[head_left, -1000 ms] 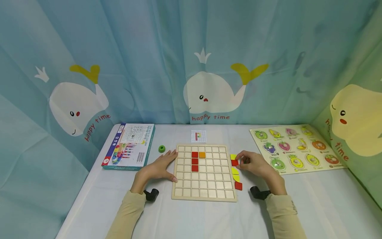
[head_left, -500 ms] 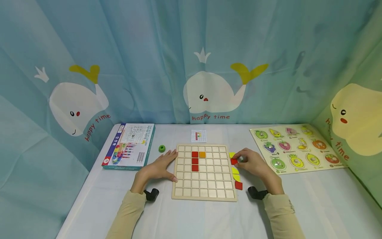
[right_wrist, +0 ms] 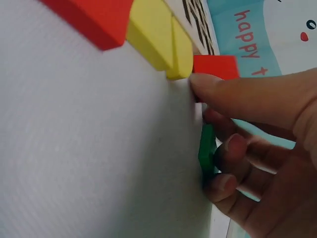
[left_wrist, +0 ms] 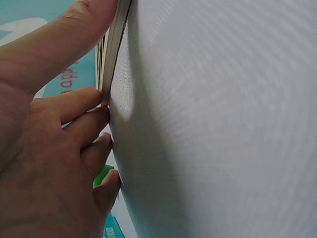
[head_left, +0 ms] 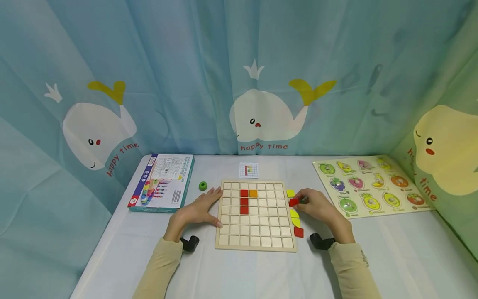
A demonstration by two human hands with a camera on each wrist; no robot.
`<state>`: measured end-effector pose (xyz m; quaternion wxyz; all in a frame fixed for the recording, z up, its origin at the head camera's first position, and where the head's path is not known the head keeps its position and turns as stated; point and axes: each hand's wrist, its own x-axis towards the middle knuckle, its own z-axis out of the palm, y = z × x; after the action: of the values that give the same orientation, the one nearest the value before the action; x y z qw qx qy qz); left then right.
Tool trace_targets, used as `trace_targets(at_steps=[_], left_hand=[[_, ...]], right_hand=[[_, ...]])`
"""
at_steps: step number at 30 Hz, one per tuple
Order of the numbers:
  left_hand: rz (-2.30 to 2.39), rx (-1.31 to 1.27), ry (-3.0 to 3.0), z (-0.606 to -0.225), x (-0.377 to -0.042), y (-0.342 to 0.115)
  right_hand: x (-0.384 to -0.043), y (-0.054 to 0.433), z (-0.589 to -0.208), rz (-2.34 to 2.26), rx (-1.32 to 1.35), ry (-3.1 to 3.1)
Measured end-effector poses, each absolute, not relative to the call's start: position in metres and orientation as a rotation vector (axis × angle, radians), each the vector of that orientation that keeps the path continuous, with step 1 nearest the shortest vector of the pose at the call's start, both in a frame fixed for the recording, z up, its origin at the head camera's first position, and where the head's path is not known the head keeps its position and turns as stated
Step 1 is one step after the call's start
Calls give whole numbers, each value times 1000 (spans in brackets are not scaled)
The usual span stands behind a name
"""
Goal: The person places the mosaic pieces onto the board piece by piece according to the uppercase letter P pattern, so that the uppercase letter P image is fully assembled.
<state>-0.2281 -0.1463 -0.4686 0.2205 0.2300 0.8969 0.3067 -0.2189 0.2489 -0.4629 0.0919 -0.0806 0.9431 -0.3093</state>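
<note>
A wooden grid board [head_left: 239, 231] lies on the table, bearing three red square tiles [head_left: 244, 202] in a column and one orange tile [head_left: 253, 193]. My left hand [head_left: 199, 209] rests along its left edge, fingers extended, thumb near the rim. Just off the right edge, my right hand [head_left: 317, 205] pinches a red tile [right_wrist: 215, 64] between thumb and forefinger. A green tile [right_wrist: 207, 151] sits against its other, curled fingers. Around that hand lie a yellow tile [head_left: 290, 193], two yellow pieces with rounded corners [head_left: 295, 217] and another red tile [head_left: 298, 232].
A small printed grid card [head_left: 248, 170] lies behind the board. To the left are a green ring-shaped bead [head_left: 203, 185] and a flat toy box [head_left: 160, 182]. A fruit puzzle board [head_left: 373, 187] lies at the right. A whale-print curtain [head_left: 179, 83] closes the back.
My right hand has shifted slightly left and turned a little, staying at the red tile. A green tile now shows in its fingers, and the yellow tile behind is more exposed. My left hand is still.
</note>
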Motion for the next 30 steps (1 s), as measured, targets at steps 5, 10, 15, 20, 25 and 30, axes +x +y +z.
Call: trace_targets(at_steps=[5,10,15,20,25,30], left_hand=[[847,629,2479,-469,-227,-146],[845,629,2482,-469,-226,-146],[849,637,2479,-467,-227,-146],[848,641,2475,-466,-227,-146],[852,636,2476,-467,-228,-147],[852,635,2481,-468,-228,-147]], right_hand=[[-217,249,-462,-919,-221,2820],[-218,247,-459,-995,-249,2880],[-218,241,-459,-1143,-325,2904],[-217,229,-459,-1339,-366,2857],[-215,212,-456,-1436,-414,2810],[-212,198,-455,-1520,-416,2720]])
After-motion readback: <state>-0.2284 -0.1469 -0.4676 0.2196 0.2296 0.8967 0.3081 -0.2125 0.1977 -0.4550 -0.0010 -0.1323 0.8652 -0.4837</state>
